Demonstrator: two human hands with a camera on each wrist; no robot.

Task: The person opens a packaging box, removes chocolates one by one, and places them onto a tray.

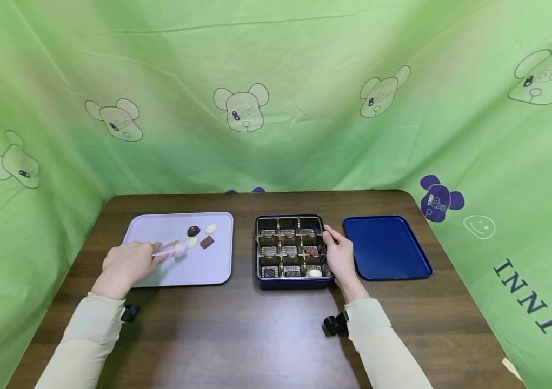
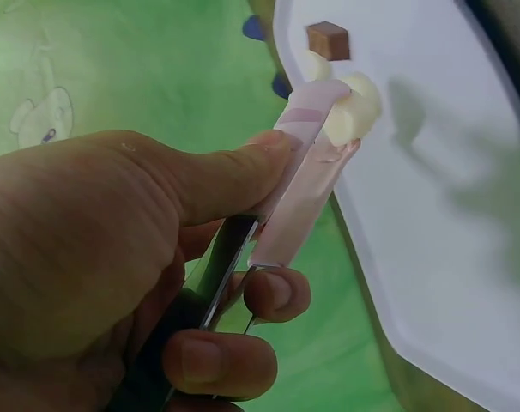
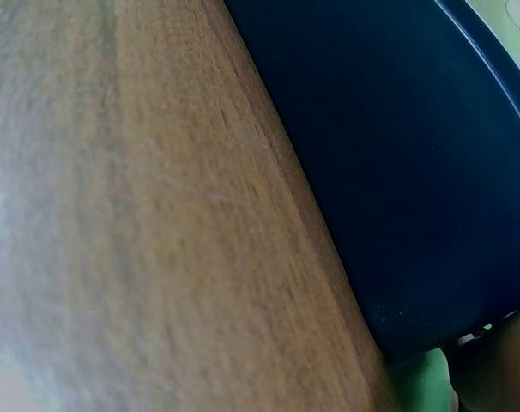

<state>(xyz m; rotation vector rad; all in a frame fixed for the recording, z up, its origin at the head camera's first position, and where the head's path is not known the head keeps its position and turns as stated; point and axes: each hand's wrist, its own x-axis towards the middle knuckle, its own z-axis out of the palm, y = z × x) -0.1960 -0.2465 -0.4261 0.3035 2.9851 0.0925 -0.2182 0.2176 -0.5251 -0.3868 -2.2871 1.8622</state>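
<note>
My left hand (image 1: pixel 130 265) grips a pair of tongs (image 2: pixel 299 184) with pale pink tips, thumb on one arm and fingers curled round the other. Between the tips sits a white chocolate (image 2: pixel 353 112), raised over the lilac tray (image 1: pixel 159 222). My right hand (image 1: pixel 340 256) holds the right wall of a dark blue chocolate box (image 1: pixel 295 283) at its rim. A gold-edged divider splits the box into compartments. Its front row holds a striped dark chocolate (image 1: pixel 270 272), another dark piece (image 1: pixel 292 271) and a white one (image 1: pixel 314 273); a reddish-brown chocolate (image 1: pixel 312 250) lies behind the white one.
On the tray lie a dark round chocolate (image 1: pixel 193 231), a brown square chocolate (image 1: pixel 207 242) and white chocolates (image 1: pixel 211 229). A flat blue lid (image 1: pixel 387 248) rests right of the box. Green printed cloth (image 1: pixel 295 156) hangs behind the wooden table (image 1: pixel 237 335).
</note>
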